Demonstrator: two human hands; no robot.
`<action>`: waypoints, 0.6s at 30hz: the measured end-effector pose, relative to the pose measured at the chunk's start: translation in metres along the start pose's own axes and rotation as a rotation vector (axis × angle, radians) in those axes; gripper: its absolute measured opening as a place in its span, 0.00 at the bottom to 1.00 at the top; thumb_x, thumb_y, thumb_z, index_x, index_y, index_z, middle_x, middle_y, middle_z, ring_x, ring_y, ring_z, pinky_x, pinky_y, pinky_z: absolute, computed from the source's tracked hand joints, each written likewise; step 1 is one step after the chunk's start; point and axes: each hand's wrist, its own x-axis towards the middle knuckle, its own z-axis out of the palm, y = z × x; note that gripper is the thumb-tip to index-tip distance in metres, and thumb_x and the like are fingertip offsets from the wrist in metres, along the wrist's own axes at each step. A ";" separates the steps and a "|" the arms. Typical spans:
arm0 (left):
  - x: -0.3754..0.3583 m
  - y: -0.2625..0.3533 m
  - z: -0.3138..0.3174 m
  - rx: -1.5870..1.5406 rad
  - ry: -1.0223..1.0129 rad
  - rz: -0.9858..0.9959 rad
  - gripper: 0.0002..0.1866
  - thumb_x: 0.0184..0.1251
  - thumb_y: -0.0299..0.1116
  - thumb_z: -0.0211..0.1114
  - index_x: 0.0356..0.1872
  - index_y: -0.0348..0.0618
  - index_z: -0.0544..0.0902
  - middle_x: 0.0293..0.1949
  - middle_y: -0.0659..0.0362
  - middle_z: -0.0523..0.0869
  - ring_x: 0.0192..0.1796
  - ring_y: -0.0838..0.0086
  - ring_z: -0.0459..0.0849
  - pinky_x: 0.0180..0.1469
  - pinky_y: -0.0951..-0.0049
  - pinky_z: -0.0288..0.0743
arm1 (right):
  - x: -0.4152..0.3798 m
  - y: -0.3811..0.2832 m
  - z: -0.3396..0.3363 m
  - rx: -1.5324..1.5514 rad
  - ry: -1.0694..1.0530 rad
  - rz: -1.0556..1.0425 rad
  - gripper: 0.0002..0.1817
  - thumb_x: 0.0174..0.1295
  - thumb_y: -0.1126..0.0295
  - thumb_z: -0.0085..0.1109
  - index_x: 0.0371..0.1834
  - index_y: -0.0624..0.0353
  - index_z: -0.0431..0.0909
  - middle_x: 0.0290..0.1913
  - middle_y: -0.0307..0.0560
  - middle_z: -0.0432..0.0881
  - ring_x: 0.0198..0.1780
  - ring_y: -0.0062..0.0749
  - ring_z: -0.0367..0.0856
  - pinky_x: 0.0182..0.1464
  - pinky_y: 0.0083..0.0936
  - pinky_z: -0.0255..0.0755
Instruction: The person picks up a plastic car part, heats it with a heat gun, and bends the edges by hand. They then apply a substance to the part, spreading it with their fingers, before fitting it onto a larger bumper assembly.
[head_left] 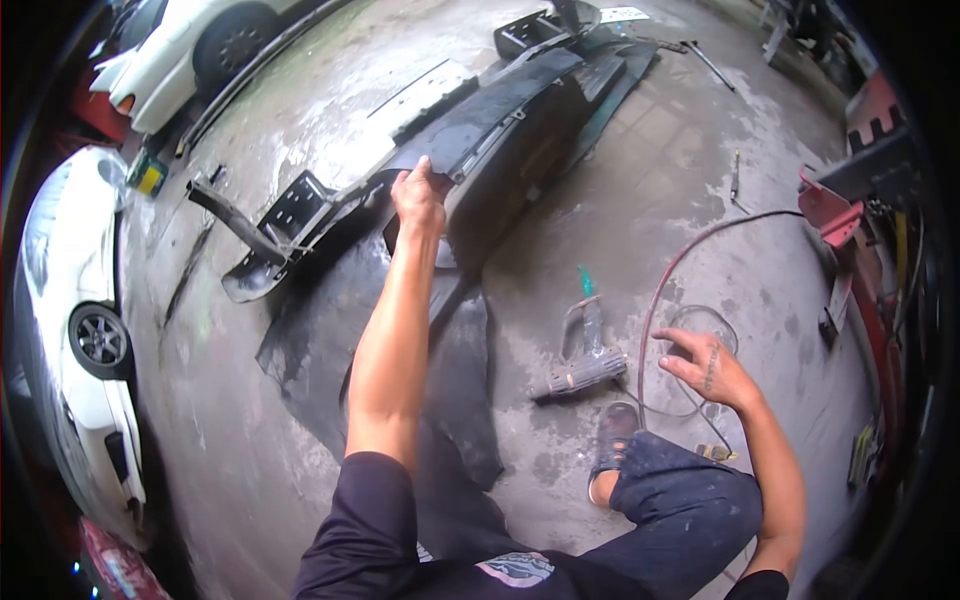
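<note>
Up front, left hand [418, 196] grips bumper [500, 120] edge; right hand [705, 366] spread; no legible writing.

No writing can be read. A tattoo [710, 368] on the right hand [705, 370] and a print on the shirt [517, 568] are both too blurred to make out.

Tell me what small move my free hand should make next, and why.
Probably bring the right hand down to the power tool lying on the floor beside it. The left hand already grips the bumper's edge, while the right hand hovers open and empty just to the tool's right.
</note>
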 end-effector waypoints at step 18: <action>-0.275 -0.027 -0.049 -0.124 0.045 -0.623 0.13 0.85 0.35 0.59 0.58 0.35 0.78 0.55 0.40 0.87 0.56 0.49 0.90 0.60 0.52 0.89 | 0.166 0.010 0.043 0.795 0.208 0.108 0.34 0.78 0.44 0.60 0.62 0.70 0.75 0.55 0.64 0.87 0.49 0.48 0.93 0.52 0.37 0.87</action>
